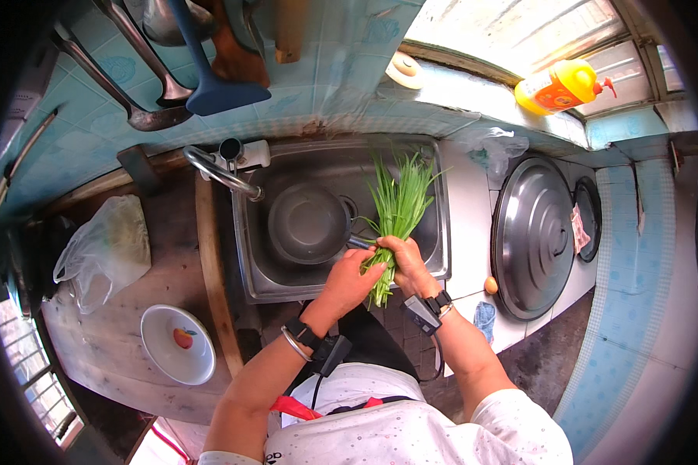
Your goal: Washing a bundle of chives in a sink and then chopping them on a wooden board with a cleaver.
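A bunch of long green leaves, like garlic chives, hangs over the front right of a stainless steel sink. My right hand is closed around the bunch near its stem end. My left hand grips the stems from the other side, thumb against them. The leaf tips spread toward the back of the sink, and the stem ends point toward my body. Inside the sink rests a round grey metal pan; its handle runs toward my hands, partly hidden by them. A chrome faucet arches over the sink's left back corner.
Left, a wooden counter holds a white bowl and a plastic bag. Right, a large metal lid, an egg and a blue cloth lie on tile. Utensils including a blue spatula hang above; a yellow bottle stands on the sill.
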Demonstrator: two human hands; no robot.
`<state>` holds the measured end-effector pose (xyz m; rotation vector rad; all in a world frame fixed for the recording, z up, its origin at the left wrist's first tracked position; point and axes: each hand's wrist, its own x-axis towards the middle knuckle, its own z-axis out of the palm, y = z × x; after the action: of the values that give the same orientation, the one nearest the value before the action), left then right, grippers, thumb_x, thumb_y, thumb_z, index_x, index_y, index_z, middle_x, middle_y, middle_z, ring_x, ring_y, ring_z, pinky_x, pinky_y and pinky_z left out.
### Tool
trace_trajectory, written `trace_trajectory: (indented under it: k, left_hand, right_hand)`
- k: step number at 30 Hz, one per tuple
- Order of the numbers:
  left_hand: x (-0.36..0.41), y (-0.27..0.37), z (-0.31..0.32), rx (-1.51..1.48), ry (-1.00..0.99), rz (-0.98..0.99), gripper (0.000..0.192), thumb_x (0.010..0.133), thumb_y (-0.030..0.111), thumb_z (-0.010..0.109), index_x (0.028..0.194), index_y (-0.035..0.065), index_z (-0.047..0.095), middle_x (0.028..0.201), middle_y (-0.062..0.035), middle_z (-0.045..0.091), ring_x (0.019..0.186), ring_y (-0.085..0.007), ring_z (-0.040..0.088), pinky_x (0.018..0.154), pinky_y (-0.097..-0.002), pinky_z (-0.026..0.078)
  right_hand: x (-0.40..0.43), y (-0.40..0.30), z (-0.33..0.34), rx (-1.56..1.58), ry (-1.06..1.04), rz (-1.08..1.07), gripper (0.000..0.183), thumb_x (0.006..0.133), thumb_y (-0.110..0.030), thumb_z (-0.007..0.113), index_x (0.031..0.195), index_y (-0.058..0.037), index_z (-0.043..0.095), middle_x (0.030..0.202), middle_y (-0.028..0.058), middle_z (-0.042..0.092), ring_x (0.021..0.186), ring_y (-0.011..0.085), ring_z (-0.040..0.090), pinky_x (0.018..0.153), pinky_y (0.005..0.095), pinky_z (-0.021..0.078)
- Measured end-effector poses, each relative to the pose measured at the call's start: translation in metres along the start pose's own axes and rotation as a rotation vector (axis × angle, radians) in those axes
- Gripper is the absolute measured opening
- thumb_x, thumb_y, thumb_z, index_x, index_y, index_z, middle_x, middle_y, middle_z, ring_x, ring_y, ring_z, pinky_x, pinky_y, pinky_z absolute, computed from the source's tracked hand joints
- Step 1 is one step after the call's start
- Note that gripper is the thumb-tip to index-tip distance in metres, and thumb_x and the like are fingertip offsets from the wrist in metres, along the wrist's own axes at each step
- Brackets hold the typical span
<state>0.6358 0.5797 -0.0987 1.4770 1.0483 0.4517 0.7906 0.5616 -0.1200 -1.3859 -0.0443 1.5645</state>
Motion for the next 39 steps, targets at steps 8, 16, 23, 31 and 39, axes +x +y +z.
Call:
trace_trajectory:
  k: [8,16,23,31,39]
  left_hand:
    - [-0.008,-0.007,0.016,0.235,0.032,0.132,0.026,0.083,0.009,0.054,0.107,-0.0027,0.056,0.109,-0.0197,0.056,0.099,-0.0358,0.055,0.082,-0.0415,0.047]
    - [-0.009,0.003,0.030,0.482,-0.041,0.205,0.021,0.079,0.004,0.052,0.100,-0.0008,0.052,0.104,-0.0172,0.053,0.090,-0.0360,0.057,0.076,-0.0429,0.048]
    - [-0.013,0.025,0.022,0.272,-0.108,0.111,0.029,0.086,0.012,0.052,0.113,0.0001,0.050,0.121,-0.0187,0.048,0.100,-0.0361,0.055,0.080,-0.0413,0.048]
    - [-0.013,-0.054,-0.028,0.012,0.103,-0.083,0.034,0.091,0.020,0.052,0.118,-0.0016,0.054,0.115,-0.0133,0.057,0.095,-0.0222,0.062,0.077,-0.0312,0.053]
    - [-0.079,-0.114,-0.089,-0.251,0.270,-0.485,0.033,0.092,0.020,0.052,0.115,-0.0043,0.055,0.101,-0.0105,0.061,0.089,-0.0182,0.063,0.071,-0.0275,0.054]
  right_hand:
    - [-0.001,0.018,0.000,0.092,0.051,-0.017,0.007,0.078,-0.001,0.060,0.084,0.0024,0.057,0.074,0.0124,0.063,0.067,0.0204,0.063,0.062,0.0299,0.0518]
    - [-0.008,0.019,-0.010,0.086,0.042,-0.037,0.011,0.077,-0.001,0.066,0.084,-0.0021,0.058,0.075,0.0047,0.061,0.064,0.0140,0.059,0.057,0.0276,0.0485]
    - [-0.005,0.014,-0.021,0.025,0.082,-0.034,0.004,0.078,-0.001,0.063,0.081,-0.0004,0.060,0.072,0.0050,0.061,0.062,0.0143,0.059,0.055,0.0270,0.0480]
    - [0.000,0.000,-0.027,-0.072,0.085,0.041,0.009,0.076,-0.006,0.062,0.077,0.0021,0.060,0.068,0.0083,0.059,0.056,0.0176,0.057,0.050,0.0312,0.0485]
    - [-0.026,-0.047,0.001,0.020,-0.150,0.033,0.009,0.077,-0.006,0.063,0.076,0.0012,0.057,0.063,0.0084,0.058,0.053,0.0166,0.057,0.050,0.0297,0.0496]
